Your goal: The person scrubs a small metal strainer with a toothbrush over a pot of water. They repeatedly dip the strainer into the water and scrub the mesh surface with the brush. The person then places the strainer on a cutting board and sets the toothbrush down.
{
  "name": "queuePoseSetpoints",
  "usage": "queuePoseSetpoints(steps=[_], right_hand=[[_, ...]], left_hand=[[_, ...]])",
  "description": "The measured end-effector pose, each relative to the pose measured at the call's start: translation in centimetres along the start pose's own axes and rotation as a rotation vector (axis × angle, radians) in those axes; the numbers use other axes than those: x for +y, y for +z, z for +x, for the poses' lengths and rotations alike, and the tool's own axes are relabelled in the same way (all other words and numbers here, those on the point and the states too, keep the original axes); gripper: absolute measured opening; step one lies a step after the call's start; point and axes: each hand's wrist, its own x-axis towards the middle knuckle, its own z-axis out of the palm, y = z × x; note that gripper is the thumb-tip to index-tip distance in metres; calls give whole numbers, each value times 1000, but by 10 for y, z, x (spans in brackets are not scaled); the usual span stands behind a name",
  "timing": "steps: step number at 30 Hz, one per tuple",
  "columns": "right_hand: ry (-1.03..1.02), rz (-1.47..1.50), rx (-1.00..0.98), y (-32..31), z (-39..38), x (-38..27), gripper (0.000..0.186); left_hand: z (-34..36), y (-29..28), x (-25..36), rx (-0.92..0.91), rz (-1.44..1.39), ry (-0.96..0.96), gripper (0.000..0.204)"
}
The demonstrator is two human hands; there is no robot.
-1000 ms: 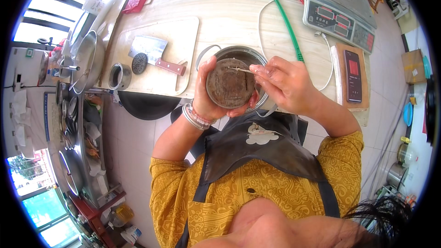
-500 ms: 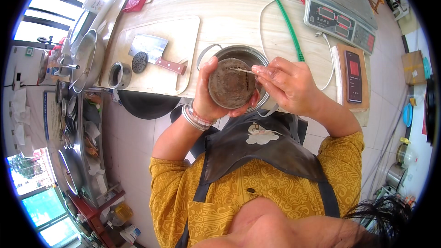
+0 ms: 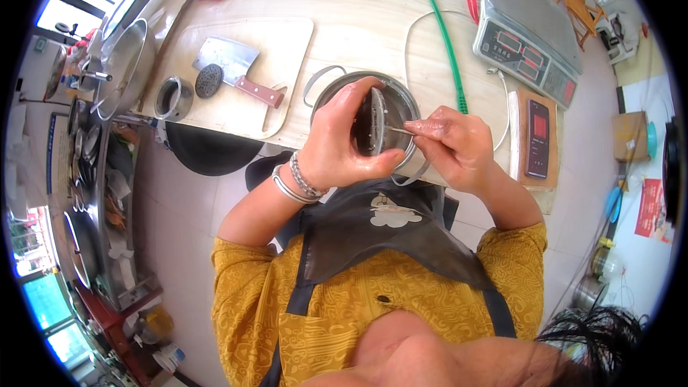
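Observation:
My left hand grips a round metal disc turned on edge, its darkened inside partly hidden by my fingers. My right hand pinches a thin metal stick whose tip is at the disc's rim. Both hands are over a steel pot with looped strap handles. Left of them, a pale cutting board holds a cleaver and a round perforated dark plate. A small steel cylinder sits beside these.
A scale stands at back right, above a phone on wood. A green tube and white cable lie across the table. Steel bowls are at left, a black pan below the table edge.
The disc has turned from lying face up to standing on edge in my left hand, which has rolled over. My right hand has shifted slightly down with the stick; the whole view has shifted.

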Motion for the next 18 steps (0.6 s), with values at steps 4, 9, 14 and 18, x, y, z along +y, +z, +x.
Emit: queuePoseSetpoints(steps=[4, 9, 14, 18], right_hand=[[391, 365, -152, -16, -2, 12, 18], [556, 483, -167, -21, -7, 14, 16], [-90, -262, -10, -10, 2, -9, 26], [-59, -242, -46, -12, 9, -7, 31]], left_hand=[[3, 2, -5, -51, 107, 146, 81], [7, -1, 0, -103, 9, 38, 72], [6, -9, -15, -95, -733, -352, 73], [3, -4, -18, -267, -1199, -411, 83]])
